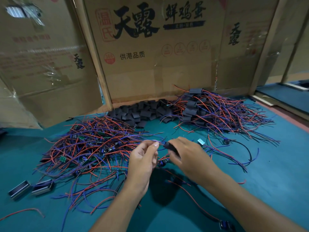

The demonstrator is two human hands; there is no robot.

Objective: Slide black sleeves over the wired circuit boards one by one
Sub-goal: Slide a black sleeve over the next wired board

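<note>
1. The left hand [143, 158] is pinching the red and blue wire ends [156, 141] between thumb and forefinger, the other fingers curling loosely beneath — it is holding them up just above the green table [267, 173].

2. The right hand [187, 153] is gripping a black sleeve [169, 146] with fingers curled round it, the sleeve's open mouth pointing toward the pinched wires. Sleeve and wire tips are sitting just beside each other, apparently touching; whether the tips are already inside the mouth is too small to tell.

3. The step in hand, as I judge it, is the threading — feeding the leads into the sleeve so it can travel down to the board. Which board belongs to these wires I cannot tell; a small one with a dark coil [161, 162] is lying just below the hands.

4. The next move is likely calling for both leads to be kept together and straight while the sleeve is being pushed along them, then eased over the board's edges without snagging a component.

5. Unsleeved wired boards [87, 148] are lying in a tangled heap to the left, loose spare sleeves [142, 111] are piled against the cardboard wall [150, 72], and finished sleeved pieces [209, 111] are stacking up on the right, well apart from the hands.
</note>
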